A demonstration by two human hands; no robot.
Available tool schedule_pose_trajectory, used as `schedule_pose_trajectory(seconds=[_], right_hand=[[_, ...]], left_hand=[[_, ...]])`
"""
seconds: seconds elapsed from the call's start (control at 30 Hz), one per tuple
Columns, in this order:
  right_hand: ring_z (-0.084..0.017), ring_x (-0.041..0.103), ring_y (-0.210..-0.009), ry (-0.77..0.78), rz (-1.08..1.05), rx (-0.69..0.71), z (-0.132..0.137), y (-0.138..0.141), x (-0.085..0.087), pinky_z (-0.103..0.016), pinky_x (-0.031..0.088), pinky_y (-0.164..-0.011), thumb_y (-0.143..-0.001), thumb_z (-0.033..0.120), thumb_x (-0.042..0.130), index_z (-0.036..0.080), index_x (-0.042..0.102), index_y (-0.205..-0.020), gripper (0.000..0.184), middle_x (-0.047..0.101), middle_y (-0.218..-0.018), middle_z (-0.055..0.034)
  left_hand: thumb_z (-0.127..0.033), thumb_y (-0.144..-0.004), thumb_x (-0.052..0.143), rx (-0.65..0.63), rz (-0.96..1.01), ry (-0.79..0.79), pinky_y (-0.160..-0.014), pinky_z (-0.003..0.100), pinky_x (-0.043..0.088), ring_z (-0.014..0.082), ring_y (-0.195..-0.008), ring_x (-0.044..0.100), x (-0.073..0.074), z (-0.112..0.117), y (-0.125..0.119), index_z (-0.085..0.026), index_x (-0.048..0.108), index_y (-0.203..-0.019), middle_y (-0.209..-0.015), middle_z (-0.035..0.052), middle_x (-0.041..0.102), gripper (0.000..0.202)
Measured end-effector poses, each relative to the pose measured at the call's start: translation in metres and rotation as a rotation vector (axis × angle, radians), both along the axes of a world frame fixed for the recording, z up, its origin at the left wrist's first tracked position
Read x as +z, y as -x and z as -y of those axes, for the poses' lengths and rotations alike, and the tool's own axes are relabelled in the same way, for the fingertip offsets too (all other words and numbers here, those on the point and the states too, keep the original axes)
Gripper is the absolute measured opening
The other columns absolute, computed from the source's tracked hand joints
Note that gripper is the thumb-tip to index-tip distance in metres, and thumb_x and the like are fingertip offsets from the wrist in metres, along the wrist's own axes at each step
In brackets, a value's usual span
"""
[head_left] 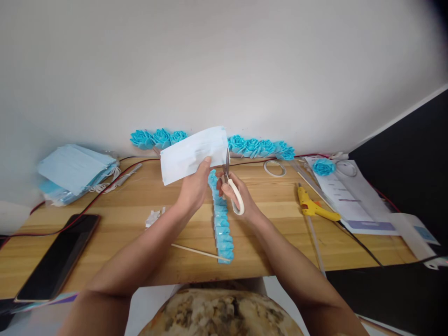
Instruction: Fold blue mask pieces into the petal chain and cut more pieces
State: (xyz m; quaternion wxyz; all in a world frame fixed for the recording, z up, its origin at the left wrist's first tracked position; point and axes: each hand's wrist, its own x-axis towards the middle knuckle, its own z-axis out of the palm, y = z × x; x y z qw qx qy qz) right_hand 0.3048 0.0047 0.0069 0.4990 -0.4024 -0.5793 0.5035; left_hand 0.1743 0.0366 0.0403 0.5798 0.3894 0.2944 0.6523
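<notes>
My left hand (194, 186) pinches a pale blue face mask (192, 154) and holds it up above the wooden table (273, 233). My right hand (238, 196) grips white-handled scissors (231, 186), whose blades point up at the mask's right edge. Below my hands a row of folded blue mask pieces (221, 221) runs toward the table's front edge. A thin wooden stick (198, 252) lies beside that row.
Blue fabric roses (261, 147) line the wall, one more (324, 166) on papers at the right. A stack of masks (75, 170) sits at the left, a phone (58, 256) at the front left, a yellow glue gun (313, 205) at the right. Red wires cross the table.
</notes>
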Motion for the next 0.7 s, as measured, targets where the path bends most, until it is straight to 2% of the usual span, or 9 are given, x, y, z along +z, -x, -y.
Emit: schedule_pose_trajectory(seconds=[0.1, 0.43, 0.7], right_hand=[[-0.014, 0.050, -0.066, 0.008, 0.002, -0.031, 0.0007, 0.0001, 0.0013, -0.029, 0.041, -0.062, -0.077, 0.066, 0.068, 0.021, 0.057, -0.106, 0.054, 0.054, -0.077, 0.0011], [-0.013, 0.049, -0.061, 0.026, 0.027, -0.089, 0.0021, 0.0002, 0.0042, -0.028, 0.039, -0.058, -0.076, 0.064, 0.070, 0.022, 0.059, -0.104, 0.053, 0.053, -0.071, 0.0028], [-0.012, 0.045, -0.057, 0.049, 0.036, -0.122, 0.0038, 0.0025, 0.0055, -0.027, 0.036, -0.054, -0.078, 0.061, 0.069, 0.020, 0.059, -0.103, 0.049, 0.050, -0.064, 0.0046]], left_hand=[[-0.036, -0.082, 0.071, -0.005, -0.002, -0.001, -0.110, 0.046, 0.045, 0.0282, -0.125, 0.059, 0.0020, 0.0006, -0.0006, -0.020, 0.061, -0.120, -0.118, 0.0098, 0.070, 0.042], [-0.030, -0.080, 0.073, -0.008, 0.056, 0.046, -0.116, 0.047, 0.039, 0.0283, -0.130, 0.056, 0.0037, 0.0014, -0.0016, -0.020, 0.063, -0.121, -0.124, 0.0097, 0.069, 0.043], [-0.033, -0.079, 0.075, -0.016, 0.047, 0.039, -0.113, 0.048, 0.042, 0.0296, -0.130, 0.057, 0.0012, 0.0010, -0.0009, -0.021, 0.063, -0.122, -0.125, 0.0096, 0.070, 0.046]])
